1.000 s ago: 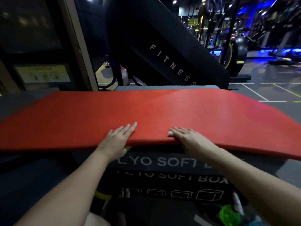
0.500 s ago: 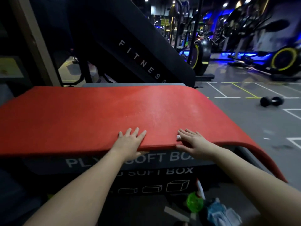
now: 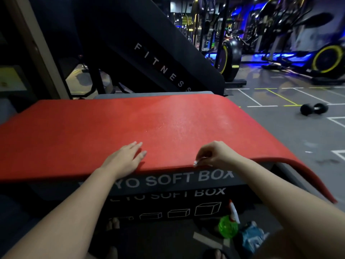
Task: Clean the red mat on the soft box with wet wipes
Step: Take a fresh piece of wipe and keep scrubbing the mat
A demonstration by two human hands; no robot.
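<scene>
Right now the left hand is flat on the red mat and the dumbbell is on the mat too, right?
Not quite. The left hand does lie flat on the red mat, but the dumbbell is not on it: the head view shows it on the floor, off to the right of the mat.

The flat red foam mat [image 3: 168, 128] lies on the black soft box [image 3: 168, 184]. The left hand [image 3: 125, 157] rests on it, and the right hand [image 3: 214, 154] is at its near edge. On the floor below the right hand stands a green spray bottle [image 3: 228, 224], with a blue pack [image 3: 252, 236] just beside it. A black dumbbell [image 3: 314, 108] lies well beyond, to the right.
</scene>
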